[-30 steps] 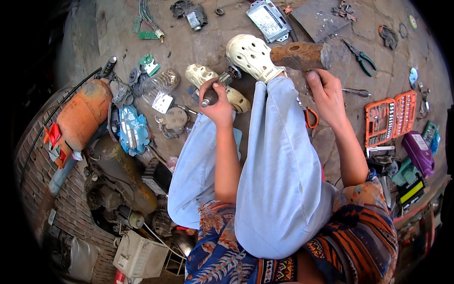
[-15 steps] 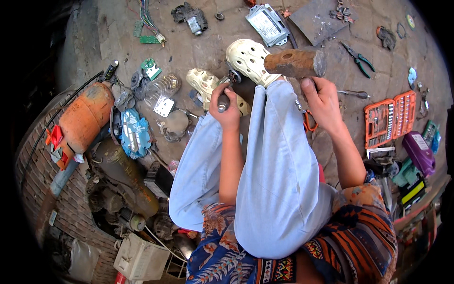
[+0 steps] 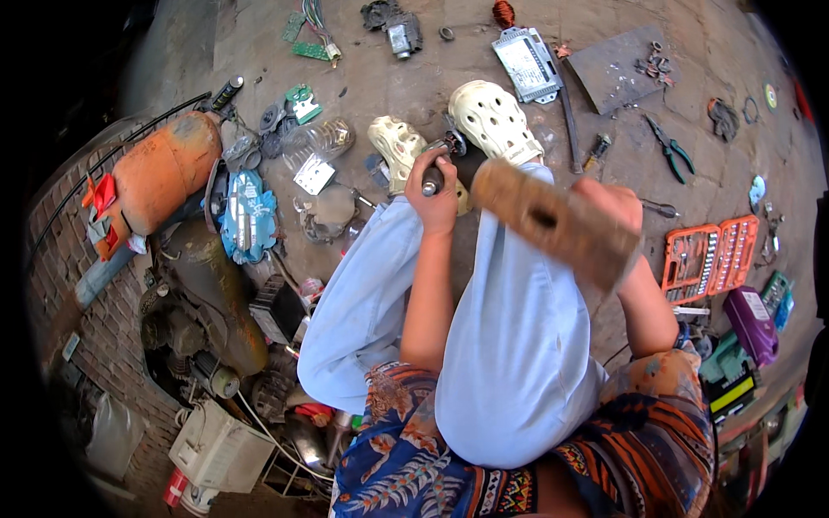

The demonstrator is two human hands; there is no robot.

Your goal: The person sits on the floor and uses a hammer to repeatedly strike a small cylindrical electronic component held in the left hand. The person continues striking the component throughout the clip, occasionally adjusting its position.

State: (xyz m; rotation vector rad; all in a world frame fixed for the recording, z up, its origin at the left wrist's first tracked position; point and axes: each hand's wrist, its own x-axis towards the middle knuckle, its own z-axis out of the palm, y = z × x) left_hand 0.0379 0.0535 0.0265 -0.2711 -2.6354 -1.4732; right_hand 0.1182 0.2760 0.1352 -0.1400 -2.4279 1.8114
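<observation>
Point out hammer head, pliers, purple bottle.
Hammer head (image 3: 572, 231), head view: rusty side, near its hole.
Pliers (image 3: 667, 145), head view: near the pivot.
Purple bottle (image 3: 752, 330), head view: side of its body.

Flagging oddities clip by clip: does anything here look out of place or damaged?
Yes, mildly: the hammer in the right hand has a brown, rusty-looking head, and a green circuit board lies bare, without a casing, on the ground beside loose wires. Nothing looks clearly spilled.

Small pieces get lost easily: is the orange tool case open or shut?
Open: the orange tool case lies spread, its two halves side by side with insides facing up.
</observation>
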